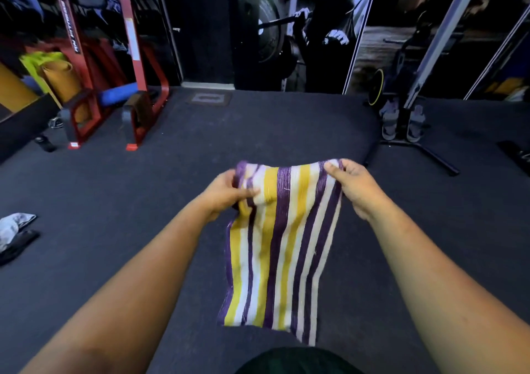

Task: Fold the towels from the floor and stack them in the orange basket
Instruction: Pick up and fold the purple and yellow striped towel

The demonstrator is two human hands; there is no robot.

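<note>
Bare forearms reach out, left hand (229, 193) and right hand (354, 187) each pinching a top corner of the striped towel (282, 247) (hanging above the floor (143, 201)); best to level both corners before folding.

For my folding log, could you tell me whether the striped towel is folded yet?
Spread: striped towel hangs flat from both hands' pinched top corners.

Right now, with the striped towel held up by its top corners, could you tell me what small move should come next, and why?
Probably bring the two top corners together to fold the striped towel in half. The left hand and right hand each have a grip on a top corner, and the cloth hangs flat and open between them, clear of the dark floor. No orange basket is in view yet, so folding comes first.
</note>
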